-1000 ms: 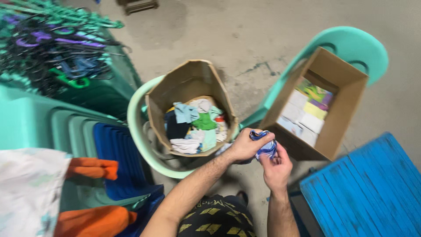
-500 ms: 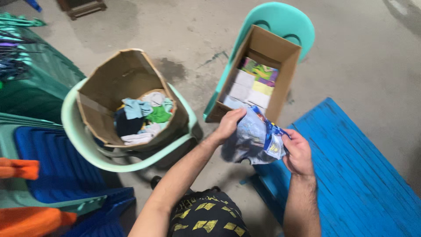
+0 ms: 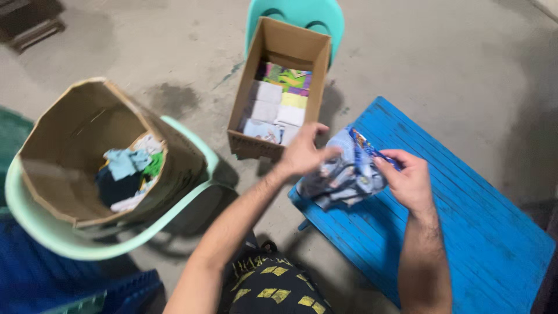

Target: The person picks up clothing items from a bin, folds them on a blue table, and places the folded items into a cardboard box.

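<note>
While both forearms reach forward, left hand and right hand pinching a blue cloth stretched between them, above blue table edge, near box.

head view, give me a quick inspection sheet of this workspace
surface: blue slatted wooden table, paint worn, bare apart from the cloth over its near corner
job's things: printed blue and white cloth held over the table; long cardboard box with folded cloths in rows
clutter: second cardboard box with loose cloths, set in a mint green plastic chair
grippers: left hand and right hand both grip the cloth
cables: nothing seen
surroundings: stained concrete floor; teal chair under the long box
</note>
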